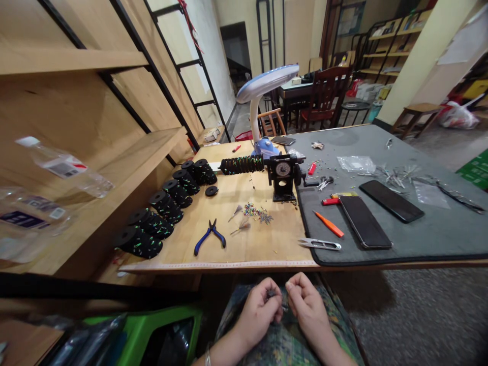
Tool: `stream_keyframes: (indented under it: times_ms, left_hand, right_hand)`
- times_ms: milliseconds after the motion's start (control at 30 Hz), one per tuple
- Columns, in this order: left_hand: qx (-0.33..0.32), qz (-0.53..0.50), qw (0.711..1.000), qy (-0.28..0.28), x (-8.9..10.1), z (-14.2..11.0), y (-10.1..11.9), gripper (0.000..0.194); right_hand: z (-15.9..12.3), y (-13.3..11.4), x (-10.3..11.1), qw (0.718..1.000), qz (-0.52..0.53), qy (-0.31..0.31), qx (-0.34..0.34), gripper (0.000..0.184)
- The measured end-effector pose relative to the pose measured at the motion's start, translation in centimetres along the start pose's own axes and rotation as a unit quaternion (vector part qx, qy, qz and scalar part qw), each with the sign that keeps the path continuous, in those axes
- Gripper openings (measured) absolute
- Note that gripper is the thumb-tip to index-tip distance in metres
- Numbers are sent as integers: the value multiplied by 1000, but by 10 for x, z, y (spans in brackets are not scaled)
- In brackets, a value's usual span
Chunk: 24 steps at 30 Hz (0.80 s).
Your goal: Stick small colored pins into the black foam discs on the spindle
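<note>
Above my lap, my left hand [262, 310] is closed around small dark pieces [271, 294], too small to name, which show between thumb and curled fingers. Close beside it, my right hand [308, 302] pinches thumb against fingertips; whatever is in the pinch is too small to make out. Both hands are below the table's front edge. On the wood nearest them lie blue-handled pliers [210, 237], a heap of colourful beads [251, 209] with grey metal bits [266, 218], and silver thread snips [320, 244].
A hand-cranked winder [282, 175] carries a black wrapped roll [242, 164] under a desk lamp [267, 84]. Black wound spools [168, 206] line the left edge. On the grey mat [430, 239] lie two phones [364, 221] and an orange tool [328, 223]. A shelf [152, 147] stands left.
</note>
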<state>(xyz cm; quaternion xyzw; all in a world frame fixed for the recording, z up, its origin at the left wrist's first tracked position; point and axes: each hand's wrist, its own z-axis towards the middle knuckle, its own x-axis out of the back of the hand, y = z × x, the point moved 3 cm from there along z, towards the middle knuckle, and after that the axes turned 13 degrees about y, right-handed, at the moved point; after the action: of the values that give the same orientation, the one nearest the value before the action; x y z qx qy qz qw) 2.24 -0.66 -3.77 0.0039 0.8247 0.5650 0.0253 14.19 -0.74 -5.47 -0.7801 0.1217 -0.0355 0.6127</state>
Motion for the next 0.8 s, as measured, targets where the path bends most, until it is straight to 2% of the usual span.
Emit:
stream_keyframes:
  times_ms: [100, 233, 467, 600, 800]
  left_hand:
    - [-33, 10, 999, 23, 2, 2, 1, 9]
    - [-93, 78, 990, 65, 5, 2, 7, 8]
    - [-84, 83, 990, 71, 6, 2, 11, 13]
    - [-96, 59, 990, 81, 11, 4, 17, 9]
    - [-137, 95, 982, 92, 14, 6, 17, 9]
  right_hand:
    - [-1, 1, 0, 1000, -6, -6, 5, 42]
    - [-2, 2, -2, 999, -19, -19, 26, 40]
    - [0, -3, 0, 998, -21, -45, 37, 31]
    - [-1, -3, 1, 992, -86, -66, 60, 18]
    - [-8, -12, -3, 971, -184, -96, 116, 16]
